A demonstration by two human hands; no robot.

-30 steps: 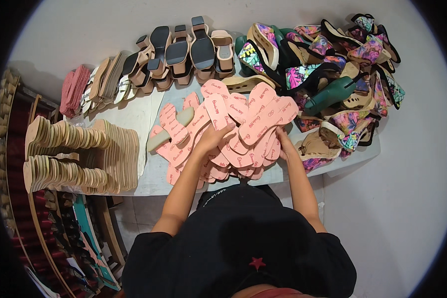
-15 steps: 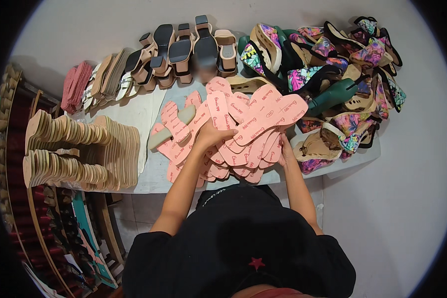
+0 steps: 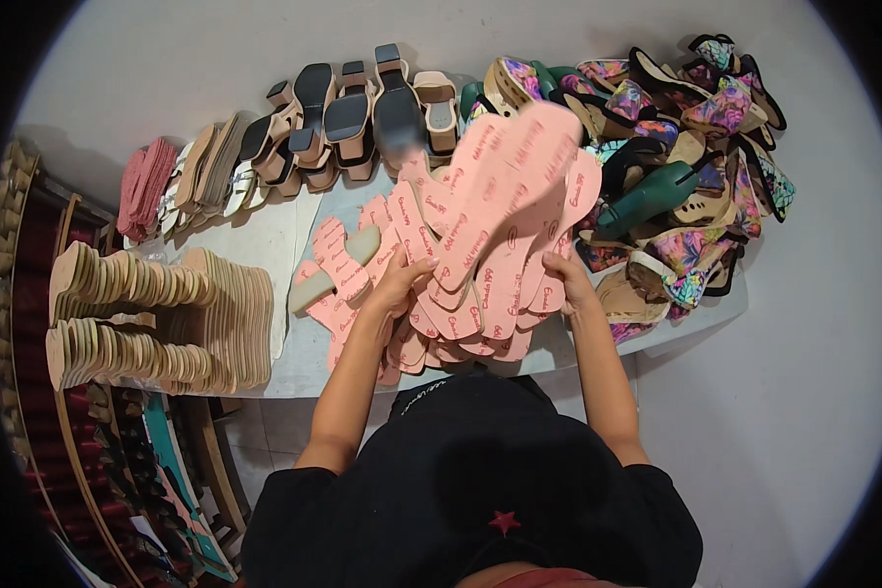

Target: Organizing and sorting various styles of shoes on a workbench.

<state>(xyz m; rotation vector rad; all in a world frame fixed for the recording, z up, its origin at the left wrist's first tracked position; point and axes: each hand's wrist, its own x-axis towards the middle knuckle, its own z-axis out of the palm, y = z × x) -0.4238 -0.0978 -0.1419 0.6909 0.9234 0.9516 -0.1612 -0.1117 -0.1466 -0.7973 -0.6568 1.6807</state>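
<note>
I see both hands raised over the table (image 3: 265,235), gripping one fanned bunch of pink insoles (image 3: 505,211): my left hand (image 3: 399,284) is clenched on its lower left edge, my right hand (image 3: 565,282) on its lower right. More pink insoles (image 3: 338,260) lie below and left of the fingers. Beyond the fingertips stands a row of black-and-tan heeled soles (image 3: 353,113); right of them, a heap of patterned sandals (image 3: 691,147). Far left, stacked tan soles (image 3: 157,314).

pink insoles (image 3: 500,211) matt, foam-like; tan soles (image 3: 157,314) smooth, matt; black heels (image 3: 348,113) slightly glossy.
</note>
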